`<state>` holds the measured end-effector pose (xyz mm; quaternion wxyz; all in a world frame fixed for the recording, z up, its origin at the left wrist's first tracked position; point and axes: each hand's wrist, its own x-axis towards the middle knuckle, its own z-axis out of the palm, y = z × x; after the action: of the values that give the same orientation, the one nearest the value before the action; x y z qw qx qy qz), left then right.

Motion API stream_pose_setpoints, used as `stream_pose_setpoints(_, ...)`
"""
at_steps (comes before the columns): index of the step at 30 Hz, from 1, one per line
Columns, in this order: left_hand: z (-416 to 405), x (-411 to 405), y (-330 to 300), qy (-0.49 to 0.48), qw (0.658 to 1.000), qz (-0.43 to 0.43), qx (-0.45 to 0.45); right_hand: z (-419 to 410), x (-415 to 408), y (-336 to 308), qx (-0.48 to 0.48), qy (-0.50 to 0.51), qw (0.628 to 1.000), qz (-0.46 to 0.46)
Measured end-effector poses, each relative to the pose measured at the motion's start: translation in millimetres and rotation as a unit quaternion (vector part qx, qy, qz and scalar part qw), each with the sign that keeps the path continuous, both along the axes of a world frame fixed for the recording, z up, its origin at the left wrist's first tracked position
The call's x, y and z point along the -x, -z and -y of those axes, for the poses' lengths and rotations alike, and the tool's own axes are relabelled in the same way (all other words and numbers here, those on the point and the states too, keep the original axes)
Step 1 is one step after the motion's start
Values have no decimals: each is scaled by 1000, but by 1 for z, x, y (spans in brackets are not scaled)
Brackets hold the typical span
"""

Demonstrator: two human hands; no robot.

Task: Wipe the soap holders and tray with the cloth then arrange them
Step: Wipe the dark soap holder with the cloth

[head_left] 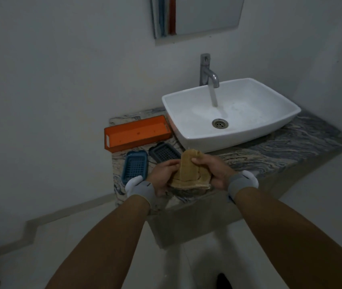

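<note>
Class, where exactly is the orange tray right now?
The long orange plastic tray lies on the marble counter, left of the white basin, behind two blue soap holders.

My forearms are bare, with no sleeves reaching into view. Around each wrist I wear a grey fabric band, snug and smooth. A rounded white plastic piece sits on the outer side of each band, one by my left hand (163, 174), one by my right hand (213, 172). My hands are bare.
</note>
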<state>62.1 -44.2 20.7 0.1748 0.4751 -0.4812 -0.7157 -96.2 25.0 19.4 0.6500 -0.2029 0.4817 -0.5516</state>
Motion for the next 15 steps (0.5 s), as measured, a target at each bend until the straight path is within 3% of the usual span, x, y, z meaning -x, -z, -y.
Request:
stream_pose_setpoints(3,4,4,4,53,998,24,18,6,4,-1,10,-3,1000,-4)
stream_pose_setpoints(9,40,-5,22,-78,973,189,111,24,20,5,-20,5,1000,6)
stream_pose_setpoints(15,54,10,45,-102,961,256,31,38,31,11,-86,-57,995,-12)
